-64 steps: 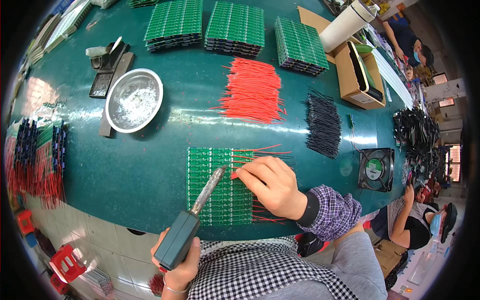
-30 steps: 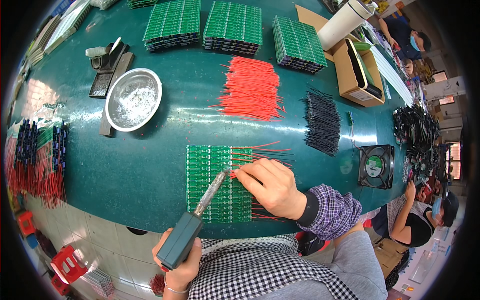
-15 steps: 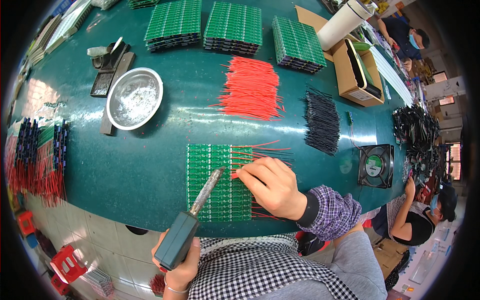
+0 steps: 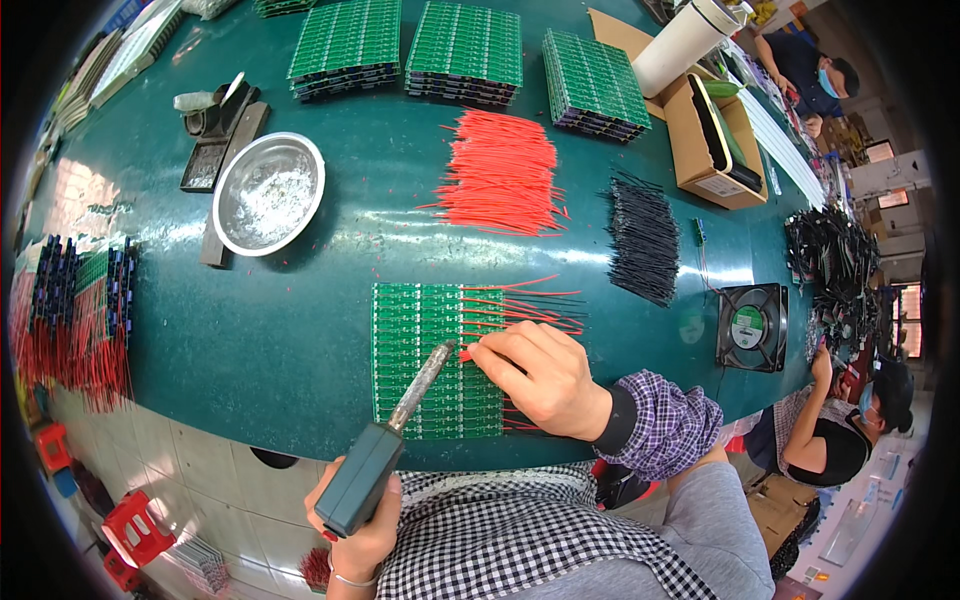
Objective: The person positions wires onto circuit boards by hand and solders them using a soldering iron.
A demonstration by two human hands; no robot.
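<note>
My left hand [image 4: 364,522] is wrapped round the dark green handle of a soldering iron [image 4: 366,474]. The iron's worn metal tip points up and right onto a green circuit board panel [image 4: 412,350] lying on the bench. Over the panel's right part, my right hand [image 4: 540,378] pinches red wire [image 4: 466,355] against the board, close beside the iron's tip. Whether the tip touches the wire or a pad is too small to tell. Several red and dark wires [image 4: 530,290] stick out to the right from the panel's upper rows. More wires show below my right hand, partly hidden.
Beyond the panel lie red wires [image 4: 500,175] and black wires [image 4: 643,240]. A metal bowl [image 4: 228,240] stands left, stacked boards [image 4: 465,45] at the back. A fan [image 4: 752,328] sits right, wired boards [image 4: 80,310] far left. Two people [image 4: 835,420] work at right.
The iron's tip has shifted slightly right, closer to my right fingers. My right hand has moved a little left and still pinches the red wire.
</note>
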